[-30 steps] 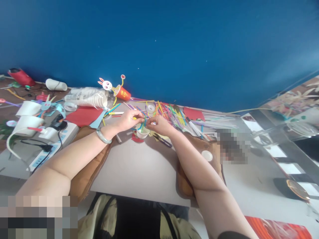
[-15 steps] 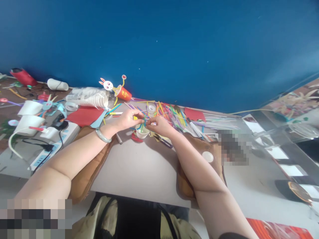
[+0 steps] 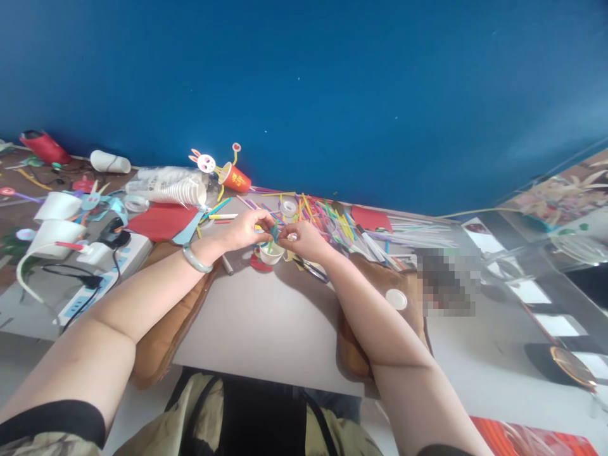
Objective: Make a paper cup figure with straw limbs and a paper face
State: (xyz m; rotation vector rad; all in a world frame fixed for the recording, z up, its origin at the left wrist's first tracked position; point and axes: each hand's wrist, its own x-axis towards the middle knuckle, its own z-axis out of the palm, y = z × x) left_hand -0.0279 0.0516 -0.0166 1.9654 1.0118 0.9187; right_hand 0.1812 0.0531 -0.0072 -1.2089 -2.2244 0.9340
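Left hand (image 3: 249,229): pale bangle (image 3: 196,260) at the wrist; I see thumb and forefinger pinching a green strip (image 3: 276,227).
Right hand (image 3: 304,239): fingertips bunched against that strip – from my end I cannot tell whether they grip it.
Green strip: thin, bright, slightly bluish, slanting down from the fingers towards the white cup.
White cup (image 3: 272,259): small, plain, open upwards, on the tabletop (image 3: 256,323) just below both hands; a red piece (image 3: 259,261) lies beside it on the left, scissors (image 3: 313,270) on the right.
Red cup (image 3: 240,180): tipped over near the wall, with a rabbit face (image 3: 206,163) at its mouth; I make out yellow lettering – too small to read.
Plastic sleeve (image 3: 156,185): dark print over stacked white cups, illegible to me.
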